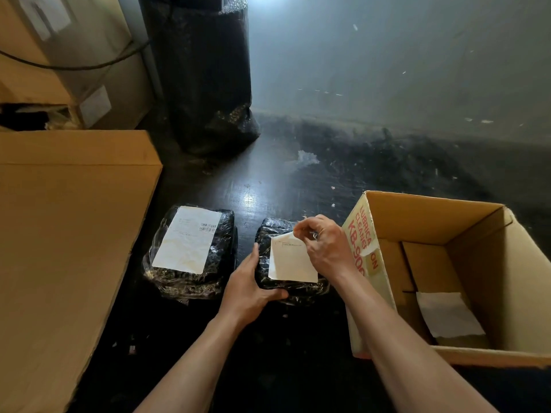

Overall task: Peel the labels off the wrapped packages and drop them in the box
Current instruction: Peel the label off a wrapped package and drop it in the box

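right hand (323,245) pinches label (290,262) corner, hiding it; left hand (249,289) grips package (301,289) edge.

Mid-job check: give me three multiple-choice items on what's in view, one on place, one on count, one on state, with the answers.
1. Where is the open box relative to the package being peeled?
A) to its right
B) to its left
C) on top of it

2. How many wrapped packages lie on the floor?
A) one
B) two
C) four

3. What is the right hand doing?
A) pinching the label at its upper corner
B) lying flat on the floor
C) holding a knife

Answers: 1 A, the box stands right of that package. 2 B, a second package lies left of the first. 3 A, thumb and fingers pinch the lifted corner while the left hand holds the package's near corner.
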### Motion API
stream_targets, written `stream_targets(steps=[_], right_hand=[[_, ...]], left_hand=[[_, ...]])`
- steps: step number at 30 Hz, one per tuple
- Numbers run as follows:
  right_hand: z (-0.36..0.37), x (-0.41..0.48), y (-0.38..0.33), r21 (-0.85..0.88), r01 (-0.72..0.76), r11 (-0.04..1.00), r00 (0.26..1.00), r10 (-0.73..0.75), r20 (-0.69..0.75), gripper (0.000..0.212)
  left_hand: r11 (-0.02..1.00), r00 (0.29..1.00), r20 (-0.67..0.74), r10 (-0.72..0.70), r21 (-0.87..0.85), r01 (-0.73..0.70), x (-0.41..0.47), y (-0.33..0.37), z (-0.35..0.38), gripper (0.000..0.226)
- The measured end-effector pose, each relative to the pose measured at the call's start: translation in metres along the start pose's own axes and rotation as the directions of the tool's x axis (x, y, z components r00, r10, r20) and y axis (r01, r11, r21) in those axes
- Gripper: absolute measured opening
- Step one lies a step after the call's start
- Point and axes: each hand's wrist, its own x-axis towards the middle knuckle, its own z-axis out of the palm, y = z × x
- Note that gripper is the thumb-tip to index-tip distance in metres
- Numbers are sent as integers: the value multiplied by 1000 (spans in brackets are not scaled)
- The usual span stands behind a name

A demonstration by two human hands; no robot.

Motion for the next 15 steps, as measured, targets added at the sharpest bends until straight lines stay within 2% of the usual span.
stream_targets(steps=[4,15], right_hand=[[1,-12,1,-22,18,1000,999,-17,29,17],[11,-37,-2,-54,-3,999,999,1,-41,18]], left_hand=[[1000,999,-25,21,-6,-21,0,-2,1,131],[998,999,-44,10,55,-8,3,8,-3,129]])
